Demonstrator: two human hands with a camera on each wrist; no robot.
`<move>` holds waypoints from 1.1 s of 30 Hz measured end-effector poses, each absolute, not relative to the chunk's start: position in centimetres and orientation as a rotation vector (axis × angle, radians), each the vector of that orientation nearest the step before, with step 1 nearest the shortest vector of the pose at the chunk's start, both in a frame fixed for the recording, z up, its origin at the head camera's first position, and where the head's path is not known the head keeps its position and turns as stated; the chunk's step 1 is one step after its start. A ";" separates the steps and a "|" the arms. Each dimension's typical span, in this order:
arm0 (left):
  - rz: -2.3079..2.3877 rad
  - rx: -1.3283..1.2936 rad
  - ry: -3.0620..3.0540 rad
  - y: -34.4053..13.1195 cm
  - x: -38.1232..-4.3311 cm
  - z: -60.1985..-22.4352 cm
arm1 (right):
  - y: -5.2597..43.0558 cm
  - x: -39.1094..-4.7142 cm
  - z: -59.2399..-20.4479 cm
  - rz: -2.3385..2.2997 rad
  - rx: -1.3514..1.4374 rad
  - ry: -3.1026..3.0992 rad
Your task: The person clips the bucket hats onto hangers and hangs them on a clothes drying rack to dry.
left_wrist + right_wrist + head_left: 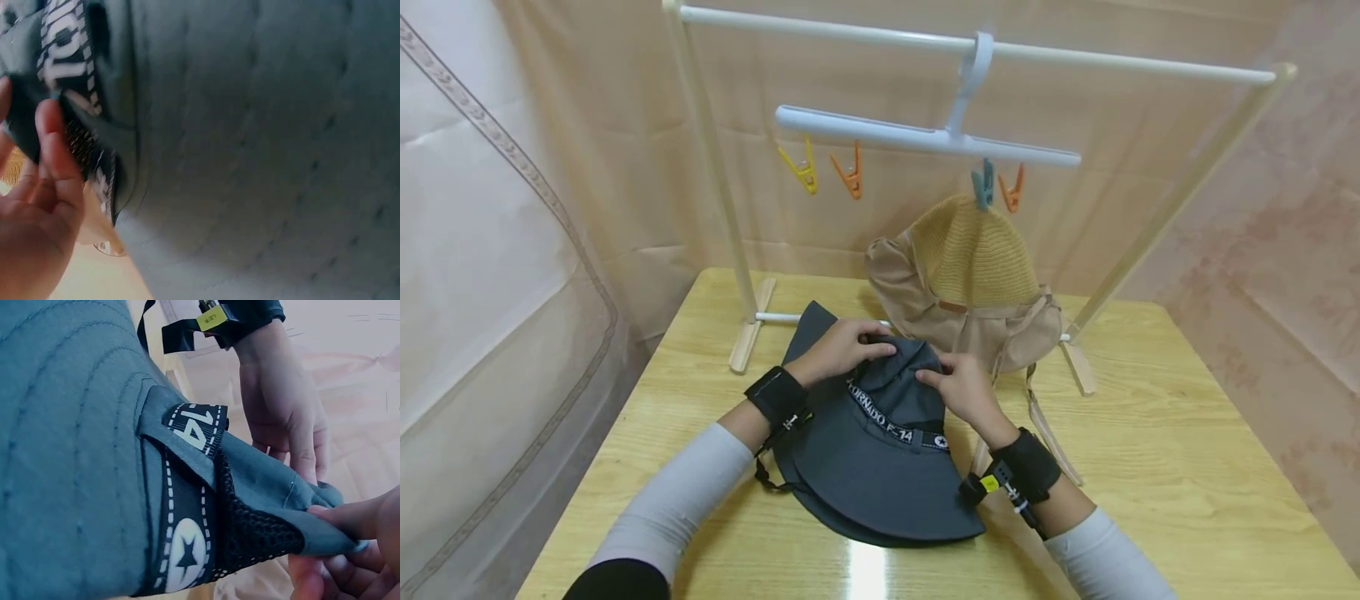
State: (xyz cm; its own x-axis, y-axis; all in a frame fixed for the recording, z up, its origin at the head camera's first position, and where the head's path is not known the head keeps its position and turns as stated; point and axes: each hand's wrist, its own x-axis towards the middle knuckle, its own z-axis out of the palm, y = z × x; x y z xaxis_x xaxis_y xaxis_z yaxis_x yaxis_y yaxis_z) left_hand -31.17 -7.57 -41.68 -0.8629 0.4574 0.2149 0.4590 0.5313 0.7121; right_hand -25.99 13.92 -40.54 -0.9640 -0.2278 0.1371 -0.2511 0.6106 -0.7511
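Note:
A dark grey bucket hat (880, 475) with a wide stitched brim and a black-and-white lettered band (880, 417) is held up over the table, its crown toward the rack. My left hand (838, 350) pinches the crown's left side between thumb and fingers. On the crown's right side, my right hand (966, 392) pinches the fabric, thumb on top; the right wrist view shows black mesh (256, 534) beside that grip. Behind the right hand, a straw-and-beige hat (977, 258) hangs from a teal clip (983, 183).
A white hanger (925, 133) hooks over the rack's top bar (850, 32). Below it hang a yellow clip (801, 167) and two orange clips, one left (850, 173) and one right (1012, 192). Wooden feet (748, 329) stand on the wood-grain table (1172, 467). Beige cloth hangs behind.

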 end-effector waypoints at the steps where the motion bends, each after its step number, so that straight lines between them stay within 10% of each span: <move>1: -1.308 -0.817 -2.720 -7.6 -31.1 -41.6 | 13.9 -26.0 -40.5 1.318 0.423 -2.783; 33: -1.534 -0.564 -2.379 -8.2 -31.2 -40.4 | 13.4 -26.5 -37.4 1.231 0.550 -2.711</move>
State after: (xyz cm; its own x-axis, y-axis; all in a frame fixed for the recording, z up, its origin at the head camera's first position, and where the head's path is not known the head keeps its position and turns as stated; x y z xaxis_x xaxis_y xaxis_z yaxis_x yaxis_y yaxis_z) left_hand -31.18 -8.24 -40.41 -0.8927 0.1826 0.4120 0.4507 0.3690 0.8128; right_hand -26.54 13.36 -37.38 -0.9277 -0.2782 0.2490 -0.3705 0.6048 -0.7049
